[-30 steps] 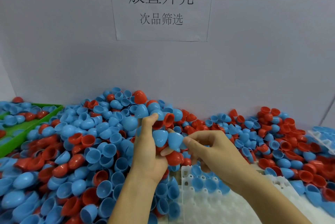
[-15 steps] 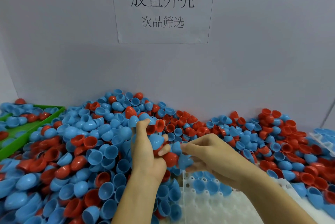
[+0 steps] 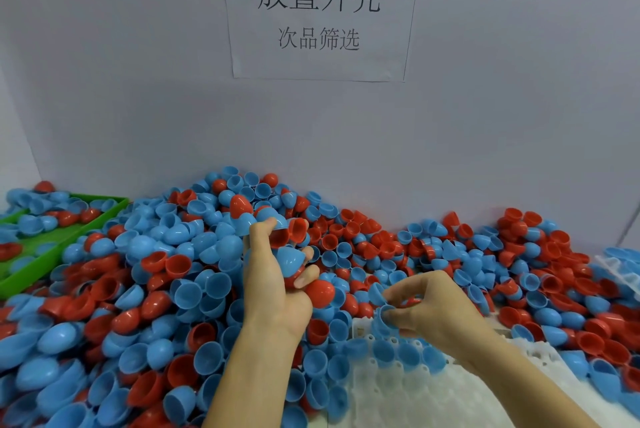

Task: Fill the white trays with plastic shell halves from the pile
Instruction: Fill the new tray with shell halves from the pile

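Holding a few blue shells, a white tray [image 3: 360, 327] sits by the pile [image 3: 156, 289]; the right hand [image 3: 433, 306] pinches a blue shell [image 3: 382, 318], the left hand [image 3: 273, 275] clutches several shells.

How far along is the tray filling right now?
Early. Done: one row of blue plastic shell halves sits in the near white plastic tray. In hand: the right hand pinches a blue shell half at the tray's far edge; the left hand holds a clutch of blue and red shells. Left: most visible tray pockets are empty, and the big pile of shell halves remains.
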